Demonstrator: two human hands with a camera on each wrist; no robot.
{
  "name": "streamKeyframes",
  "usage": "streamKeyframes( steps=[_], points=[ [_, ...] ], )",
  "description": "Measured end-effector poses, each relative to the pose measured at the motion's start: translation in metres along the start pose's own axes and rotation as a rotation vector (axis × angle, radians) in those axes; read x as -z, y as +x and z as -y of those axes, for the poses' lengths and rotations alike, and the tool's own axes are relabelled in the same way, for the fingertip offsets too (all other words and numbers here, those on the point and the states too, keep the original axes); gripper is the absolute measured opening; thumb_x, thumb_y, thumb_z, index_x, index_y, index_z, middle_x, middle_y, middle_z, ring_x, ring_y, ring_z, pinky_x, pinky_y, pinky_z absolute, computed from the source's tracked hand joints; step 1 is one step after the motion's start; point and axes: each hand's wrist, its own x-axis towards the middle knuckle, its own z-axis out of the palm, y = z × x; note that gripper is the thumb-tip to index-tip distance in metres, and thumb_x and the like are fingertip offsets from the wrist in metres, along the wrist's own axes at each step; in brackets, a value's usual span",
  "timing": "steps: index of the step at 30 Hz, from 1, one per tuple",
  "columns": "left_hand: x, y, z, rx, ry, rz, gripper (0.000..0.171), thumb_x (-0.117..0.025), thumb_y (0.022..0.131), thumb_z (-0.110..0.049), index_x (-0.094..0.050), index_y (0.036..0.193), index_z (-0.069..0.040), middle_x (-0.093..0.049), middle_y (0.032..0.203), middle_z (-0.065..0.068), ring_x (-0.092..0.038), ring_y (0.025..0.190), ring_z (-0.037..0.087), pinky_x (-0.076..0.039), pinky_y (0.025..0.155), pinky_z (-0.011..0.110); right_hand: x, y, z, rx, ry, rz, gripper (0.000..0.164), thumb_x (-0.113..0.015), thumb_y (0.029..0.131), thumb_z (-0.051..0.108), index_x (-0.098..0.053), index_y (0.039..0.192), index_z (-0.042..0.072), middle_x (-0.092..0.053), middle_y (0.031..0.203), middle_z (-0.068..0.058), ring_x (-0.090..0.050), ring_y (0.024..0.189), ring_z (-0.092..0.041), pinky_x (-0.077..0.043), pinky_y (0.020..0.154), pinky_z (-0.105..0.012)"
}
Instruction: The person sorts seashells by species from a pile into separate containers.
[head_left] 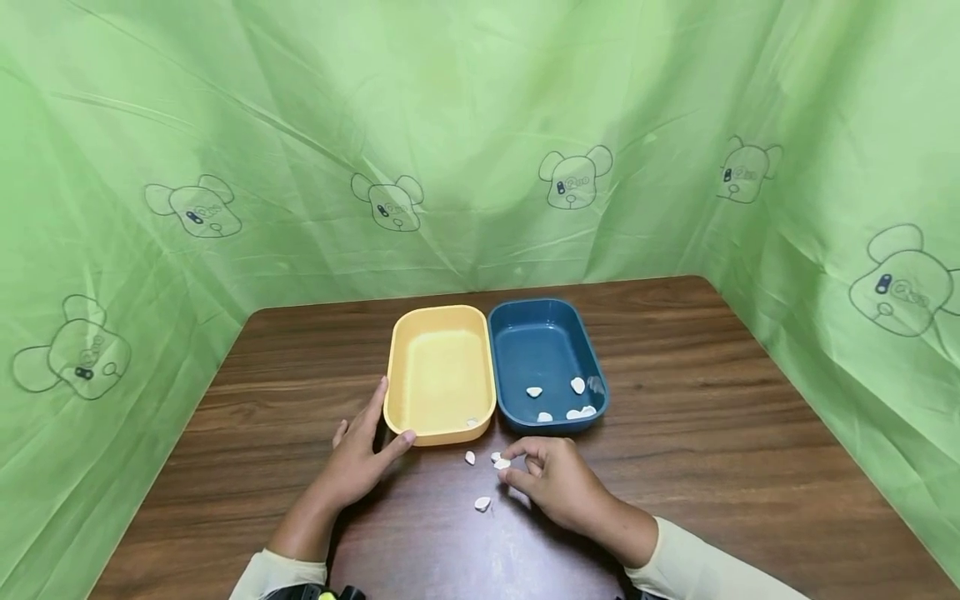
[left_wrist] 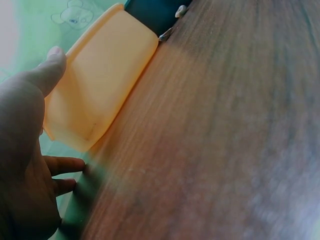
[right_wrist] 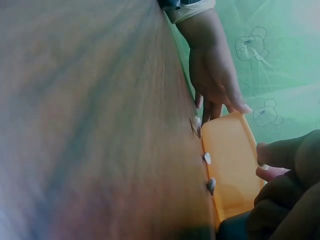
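My left hand (head_left: 358,458) rests against the near-left corner of a yellow tray (head_left: 442,438), thumb on its rim and fingers spread along its side. The right hand (head_left: 558,487) is in front of a blue tray (head_left: 551,427). Its thumb and index finger pinch a small white shell-like piece (head_left: 502,464). Just behind that lies another white piece (head_left: 496,457) on the table; two more, a left one (head_left: 470,457) and a nearer one (head_left: 482,504), lie close by. Several white pieces (head_left: 577,386) are in the blue tray. A small pale piece (head_left: 471,422) shows inside the yellow tray.
Both trays stand side by side on a dark wood-grain table (head_left: 690,400). Green curtain cloth (head_left: 480,100) with printed mouse-like heads hangs behind the table and on both sides.
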Motion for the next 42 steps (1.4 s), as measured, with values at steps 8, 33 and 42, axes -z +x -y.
streamKeyframes(
  steps=[8,33,42],
  points=[
    [0.0,-0.002,0.0,-0.002,0.003,-0.009,0.101,-0.067,0.106,-0.055,-0.001,0.178,-0.03,-0.019,0.184,0.013,-0.021,0.168,0.047,-0.001,0.121,0.085,0.004,0.007,0.012,0.083,-0.043,-0.044,0.008,-0.086,0.093,0.009,-0.083,0.1,0.01,-0.039,0.055,0.013,-0.035,0.049,0.005,-0.037,0.048,-0.019],
    [-0.002,-0.001,0.001,-0.005,0.01,-0.01,0.1,-0.067,0.106,-0.055,-0.003,0.178,-0.027,-0.02,0.183,0.014,-0.022,0.168,0.047,-0.002,0.12,0.086,-0.001,0.062,0.064,0.179,0.012,-0.16,0.014,-0.084,0.096,0.013,-0.084,0.109,0.007,-0.036,0.055,0.009,-0.032,0.052,0.0,-0.038,0.055,-0.021],
    [-0.002,0.001,0.001,-0.008,0.008,-0.007,0.1,-0.067,0.106,-0.055,-0.003,0.178,-0.028,-0.018,0.184,0.012,-0.022,0.168,0.046,-0.001,0.12,0.086,-0.004,0.089,0.057,0.132,0.095,-0.163,0.014,-0.083,0.097,0.011,-0.084,0.108,0.004,-0.037,0.054,0.006,-0.033,0.049,-0.003,-0.032,0.052,-0.023]
  ],
)
